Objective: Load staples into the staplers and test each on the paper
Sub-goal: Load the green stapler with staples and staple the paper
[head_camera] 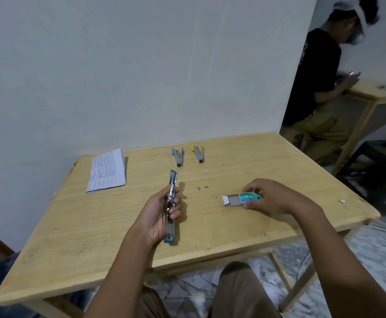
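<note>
My left hand [162,213] grips a teal stapler [171,183] that is swung fully open, its metal staple channel pointing away from me. My right hand [272,198] holds a green staple box [249,196] on the wooden table [95,237], with its grey inner tray [232,200] slid out to the left. A few small staple strips [202,187] lie loose between the hands. At the back of the table rest a grey stapler with blue ends [178,156] and a grey stapler with yellow ends [198,153]. A printed paper stack [107,171] lies at the back left.
A small white scrap [342,200] lies near the table's right edge. Another person [313,88] stands at a second wooden table [380,92] at the back right. A pale wall runs behind my table. Patterned floor shows below its front edge.
</note>
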Demonstrator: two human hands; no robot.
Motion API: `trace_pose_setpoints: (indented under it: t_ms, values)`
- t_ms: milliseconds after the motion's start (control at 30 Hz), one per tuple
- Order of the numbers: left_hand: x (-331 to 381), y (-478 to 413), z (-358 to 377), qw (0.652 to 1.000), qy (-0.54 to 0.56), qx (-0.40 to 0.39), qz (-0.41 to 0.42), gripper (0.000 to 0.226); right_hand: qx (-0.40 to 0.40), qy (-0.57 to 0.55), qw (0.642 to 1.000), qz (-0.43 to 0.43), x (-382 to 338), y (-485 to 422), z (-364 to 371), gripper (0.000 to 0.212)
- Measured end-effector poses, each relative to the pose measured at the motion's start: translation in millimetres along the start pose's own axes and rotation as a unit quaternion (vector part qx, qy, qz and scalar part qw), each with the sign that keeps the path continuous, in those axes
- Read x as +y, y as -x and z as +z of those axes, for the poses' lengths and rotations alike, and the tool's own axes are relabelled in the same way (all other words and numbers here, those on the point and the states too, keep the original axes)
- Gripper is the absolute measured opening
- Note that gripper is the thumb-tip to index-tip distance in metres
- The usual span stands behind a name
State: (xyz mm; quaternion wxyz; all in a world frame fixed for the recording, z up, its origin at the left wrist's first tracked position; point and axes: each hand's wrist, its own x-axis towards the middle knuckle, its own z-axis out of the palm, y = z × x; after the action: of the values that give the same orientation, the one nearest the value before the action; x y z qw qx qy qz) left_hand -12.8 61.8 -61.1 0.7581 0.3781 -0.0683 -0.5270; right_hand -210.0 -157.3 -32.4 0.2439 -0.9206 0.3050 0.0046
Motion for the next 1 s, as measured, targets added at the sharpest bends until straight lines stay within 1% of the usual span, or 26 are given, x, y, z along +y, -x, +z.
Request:
trace_pose_setpoints:
  t_ms: [67, 167, 367, 467, 633, 733, 800, 933, 967, 1000]
  values:
    - [-1, 1, -1, 1.000, 0.000, 0.000, 0.000, 0.019, 0.017, 0.004, 1.000, -0.013, -6, 3, -7, 0.036]
    - [-2, 0, -4, 1.000, -0.006, 0.002, 0.001, 0.020, 0.027, 0.040, 0.998, -0.042, -21, 4, -21, 0.035]
    - [-2, -2, -6, 1.000, 0.005, -0.003, -0.006, 0.020, 0.011, 0.079, 0.994, -0.072, -39, -4, -24, 0.038]
    - [-2, -1, -5, 1.000, -0.002, 0.003, -0.002, 0.021, 0.011, 0.067, 0.996, -0.060, -35, -6, -20, 0.037]
    - [-2, 0, -4, 1.000, -0.009, 0.009, -0.001, 0.020, -0.001, 0.044, 0.999, -0.002, -19, -6, -5, 0.038]
    - [-2, -2, -5, 1.000, -0.012, 0.011, -0.001, 0.019, 0.014, 0.037, 0.999, -0.004, -16, -9, 2, 0.041]
    - [-2, -3, -5, 1.000, -0.014, 0.012, -0.001, 0.019, 0.037, 0.024, 0.999, -0.020, -19, -11, 5, 0.033]
    - [-3, -3, -6, 1.000, -0.018, 0.015, 0.000, 0.020, 0.075, 0.022, 0.996, -0.032, -33, -14, 17, 0.006]
    - [-3, -3, -5, 1.000, -0.018, 0.016, 0.000, 0.020, 0.081, 0.019, 0.996, -0.029, -35, -15, 20, 0.002]
    - [-3, -2, -5, 1.000, -0.017, 0.016, 0.000, 0.020, 0.087, 0.015, 0.996, -0.026, -36, -17, 23, 0.004]
